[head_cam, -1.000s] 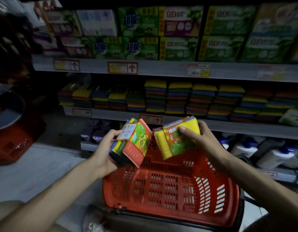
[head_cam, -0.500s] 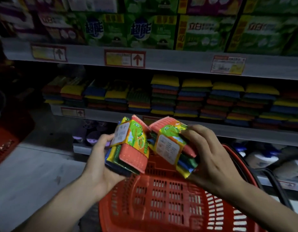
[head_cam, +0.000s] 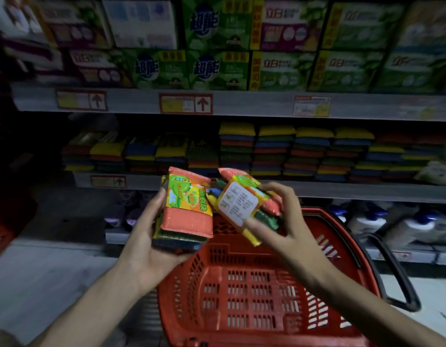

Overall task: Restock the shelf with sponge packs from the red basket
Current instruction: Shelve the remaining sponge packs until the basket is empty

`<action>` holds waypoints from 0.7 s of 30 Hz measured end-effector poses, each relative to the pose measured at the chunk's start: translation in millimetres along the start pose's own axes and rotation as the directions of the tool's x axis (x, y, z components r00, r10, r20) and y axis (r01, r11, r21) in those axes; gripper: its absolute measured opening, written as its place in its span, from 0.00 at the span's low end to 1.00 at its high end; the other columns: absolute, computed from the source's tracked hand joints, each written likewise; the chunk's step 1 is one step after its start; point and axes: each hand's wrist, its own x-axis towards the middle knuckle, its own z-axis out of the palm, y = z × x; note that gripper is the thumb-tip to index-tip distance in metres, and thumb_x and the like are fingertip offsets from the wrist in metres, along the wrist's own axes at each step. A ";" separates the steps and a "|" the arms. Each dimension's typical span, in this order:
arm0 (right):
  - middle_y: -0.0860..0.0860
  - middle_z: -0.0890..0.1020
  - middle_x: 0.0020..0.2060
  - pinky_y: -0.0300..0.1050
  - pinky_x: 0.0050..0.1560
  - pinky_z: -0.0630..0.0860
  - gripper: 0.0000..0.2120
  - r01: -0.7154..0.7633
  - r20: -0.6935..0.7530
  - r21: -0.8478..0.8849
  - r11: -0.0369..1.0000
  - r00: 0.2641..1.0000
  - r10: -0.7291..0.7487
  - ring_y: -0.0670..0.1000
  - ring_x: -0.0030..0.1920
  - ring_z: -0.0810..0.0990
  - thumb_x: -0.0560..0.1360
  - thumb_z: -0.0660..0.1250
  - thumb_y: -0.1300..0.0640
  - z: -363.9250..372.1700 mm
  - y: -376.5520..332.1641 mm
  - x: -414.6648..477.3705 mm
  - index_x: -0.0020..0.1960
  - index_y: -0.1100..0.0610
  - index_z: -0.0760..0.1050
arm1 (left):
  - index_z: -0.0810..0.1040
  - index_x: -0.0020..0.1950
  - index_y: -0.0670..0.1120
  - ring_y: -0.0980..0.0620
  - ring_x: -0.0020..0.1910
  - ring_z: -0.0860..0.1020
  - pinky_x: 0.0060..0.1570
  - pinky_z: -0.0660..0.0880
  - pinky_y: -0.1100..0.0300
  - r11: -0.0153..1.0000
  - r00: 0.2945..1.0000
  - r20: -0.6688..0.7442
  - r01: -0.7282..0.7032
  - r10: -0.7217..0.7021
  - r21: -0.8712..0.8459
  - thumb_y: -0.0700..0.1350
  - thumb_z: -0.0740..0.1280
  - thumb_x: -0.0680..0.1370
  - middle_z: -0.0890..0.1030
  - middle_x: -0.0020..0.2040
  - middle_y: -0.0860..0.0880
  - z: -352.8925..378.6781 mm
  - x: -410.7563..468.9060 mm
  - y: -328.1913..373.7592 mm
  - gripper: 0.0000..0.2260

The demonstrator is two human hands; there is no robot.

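Note:
My left hand (head_cam: 146, 246) grips a sponge pack (head_cam: 186, 209) with an orange sponge and a green-orange label facing me. Beside it, my right hand (head_cam: 284, 236) holds a second sponge pack (head_cam: 239, 204), tilted, its white back label toward me. The two packs almost touch, above the red basket (head_cam: 254, 296), whose inside shows no packs. Behind them the middle shelf (head_cam: 342, 190) carries stacks of coloured sponge packs (head_cam: 274, 151); the stacks on the left are lower than those in the middle.
The upper shelf (head_cam: 242, 103) carries green and purple detergent boxes (head_cam: 216, 46) above price tags. White bottles (head_cam: 367, 221) stand on the bottom shelf at right. The basket's black handle (head_cam: 397, 276) hangs to the right. Another red basket (head_cam: 1, 236) is at the far left.
The camera has moved closer to the shelf. My right hand turned its pack over, so the white back label faces me, and both packs came together and rose a little.

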 end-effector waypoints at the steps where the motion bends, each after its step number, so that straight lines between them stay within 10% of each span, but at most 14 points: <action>1: 0.49 0.73 0.66 0.52 0.61 0.80 0.27 -0.040 -0.039 0.094 0.995 0.998 0.044 0.49 0.64 0.78 0.71 0.71 0.33 5.0 -2.6 -4.2 0.67 0.38 0.69 | 0.83 0.65 0.48 0.39 0.58 0.82 0.67 0.71 0.40 1.000 1.000 -0.001 0.005 -0.005 0.000 0.66 0.68 0.74 0.84 0.61 0.39 -2.4 -2.8 -0.5 0.27; 5: 0.51 0.81 0.57 0.45 0.50 0.83 0.11 -0.148 -0.174 0.298 0.943 0.963 0.206 0.52 0.55 0.83 0.80 0.67 0.46 16.2 -8.5 -11.3 0.61 0.44 0.75 | 0.82 0.67 0.50 0.38 0.62 0.81 0.67 0.70 0.40 1.000 1.000 0.000 0.001 -0.001 -0.008 0.65 0.70 0.73 0.84 0.61 0.39 -7.8 -7.4 -4.9 0.28; 10: 0.50 0.78 0.62 0.65 0.57 0.82 0.34 -0.360 -0.057 0.445 0.820 0.902 0.427 0.56 0.57 0.84 0.63 0.82 0.49 7.4 -8.3 -9.2 0.66 0.36 0.73 | 0.83 0.65 0.53 0.39 0.63 0.81 0.69 0.70 0.39 0.999 0.999 0.021 -0.048 0.048 -0.001 0.62 0.68 0.76 0.84 0.61 0.42 1.0 -9.2 -4.1 0.22; 21: 0.57 0.84 0.59 0.58 0.52 0.84 0.57 -0.505 0.239 0.565 0.652 0.857 0.456 0.60 0.55 0.86 0.60 0.83 0.59 -11.3 -16.8 6.0 0.80 0.40 0.56 | 0.86 0.60 0.50 0.40 0.57 0.81 0.56 0.73 0.45 0.999 0.999 0.036 -0.031 0.030 0.030 0.68 0.63 0.76 0.84 0.61 0.39 18.7 0.4 -10.7 0.27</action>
